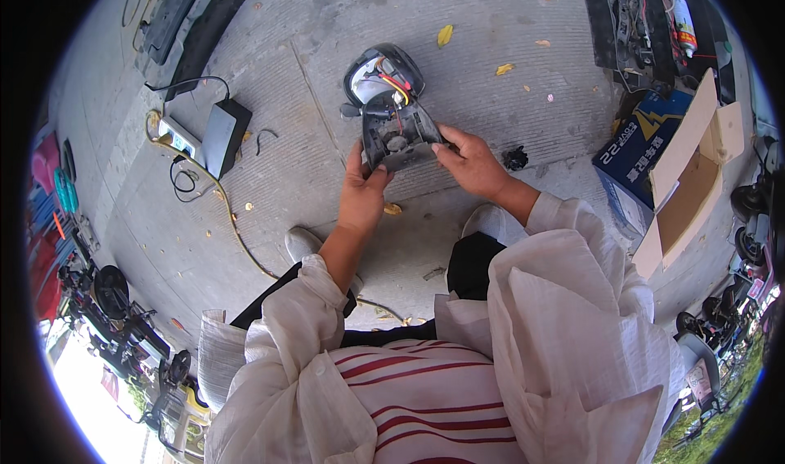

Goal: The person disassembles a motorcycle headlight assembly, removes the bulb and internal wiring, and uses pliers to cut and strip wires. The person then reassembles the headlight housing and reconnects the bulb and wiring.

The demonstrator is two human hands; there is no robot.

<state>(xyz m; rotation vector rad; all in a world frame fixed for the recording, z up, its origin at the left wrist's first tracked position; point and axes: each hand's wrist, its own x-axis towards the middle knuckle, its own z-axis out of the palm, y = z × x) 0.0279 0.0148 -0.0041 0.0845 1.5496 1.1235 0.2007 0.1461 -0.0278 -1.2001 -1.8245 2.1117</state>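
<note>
Both my hands hold a black plastic headlight housing (398, 133) above the concrete. My left hand (362, 196) is closed on its left side, thumb on the near edge. On the right side my right hand (474, 165) grips the near corner between thumb and fingers. The housing's hollow inside faces up. Red and yellow wires (399, 86) run between it and a rounded headlight (383, 70) with a shiny silver inside and dark rim, just beyond it. Whether the two parts are joined, I cannot tell.
At left lie a black power adapter box (225, 137), a white power strip (178, 137) and a yellowish cord (225, 206). An open cardboard box (695, 194) stands at right, below dark vehicle parts (630, 35). A small black piece (515, 158) lies near my right hand.
</note>
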